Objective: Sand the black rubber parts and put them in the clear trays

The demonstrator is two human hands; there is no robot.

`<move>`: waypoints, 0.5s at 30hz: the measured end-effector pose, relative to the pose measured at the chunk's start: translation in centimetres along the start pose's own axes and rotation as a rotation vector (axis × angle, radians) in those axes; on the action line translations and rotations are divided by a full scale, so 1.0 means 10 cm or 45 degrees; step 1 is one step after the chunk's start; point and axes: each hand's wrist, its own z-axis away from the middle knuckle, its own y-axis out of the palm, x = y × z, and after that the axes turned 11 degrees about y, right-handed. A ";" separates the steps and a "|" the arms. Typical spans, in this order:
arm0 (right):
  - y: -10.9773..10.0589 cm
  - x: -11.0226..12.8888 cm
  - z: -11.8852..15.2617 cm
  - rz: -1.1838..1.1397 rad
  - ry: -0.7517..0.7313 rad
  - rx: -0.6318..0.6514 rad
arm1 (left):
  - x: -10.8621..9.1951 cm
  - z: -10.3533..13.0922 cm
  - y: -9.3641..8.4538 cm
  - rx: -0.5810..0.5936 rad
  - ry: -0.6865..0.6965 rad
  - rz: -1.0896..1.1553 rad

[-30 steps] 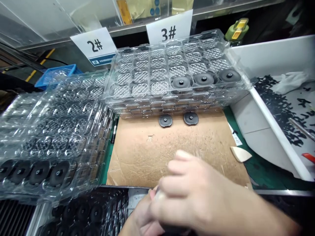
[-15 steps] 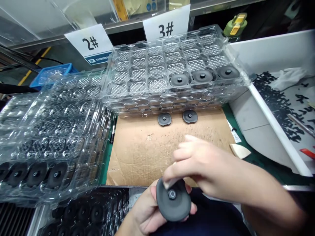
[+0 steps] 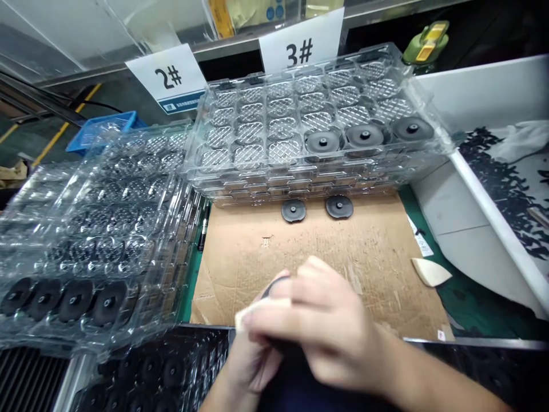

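Note:
Low at the front of the cardboard, my left hand (image 3: pixel 249 357) is closed around a black rubber disc (image 3: pixel 273 286), of which just a dark edge shows. My right hand (image 3: pixel 326 320) covers most of the disc and pinches a small cream-white piece (image 3: pixel 259 309) against it; the piece's kind is unclear. Two more discs lie on the cardboard sheet (image 3: pixel 240 246): a left one (image 3: pixel 294 210) and a right one (image 3: pixel 339 206), each with a small hub in the middle.
Behind the cardboard, stacked clear trays (image 3: pixel 283 151) hold three discs in the front row. More clear trays (image 3: pixel 167 274) stand at left, with several discs. To the right are a cream wedge (image 3: pixel 430 272) and a white bin (image 3: pixel 484 229) with black scraps. A green-lidded bottle (image 3: pixel 426 43) stands behind.
My right hand has moved left and turned over the disc with the cream piece. The disc, face-up before, is now tilted and mostly hidden. The view has shifted slightly.

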 end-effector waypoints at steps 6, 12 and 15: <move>0.07 -0.38 0.23 0.157 0.536 0.003 | -0.11 0.00 -0.03 -0.024 0.163 -0.002; 0.44 -0.64 0.67 0.116 0.630 0.183 | -0.19 0.02 -0.06 0.066 0.162 0.051; 0.32 -0.54 0.58 0.061 0.698 0.116 | -0.18 0.01 -0.04 0.042 0.135 0.033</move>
